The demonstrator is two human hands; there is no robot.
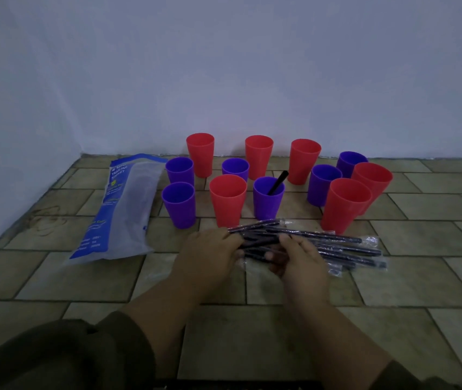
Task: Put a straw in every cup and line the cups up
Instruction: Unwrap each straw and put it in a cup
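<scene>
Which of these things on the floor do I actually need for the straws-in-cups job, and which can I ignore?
Needed:
- six red cups
- six purple cups, one already holding a straw
- wrapped straws under both hands: left hand, right hand

Ignore:
- blue and clear plastic packet

Setting: plain indoor room, likely a home. Brick-patterned tiled floor (421,277) serves as work surface; bare pale wall (224,66) beyond the hands; no furniture in view.
</scene>
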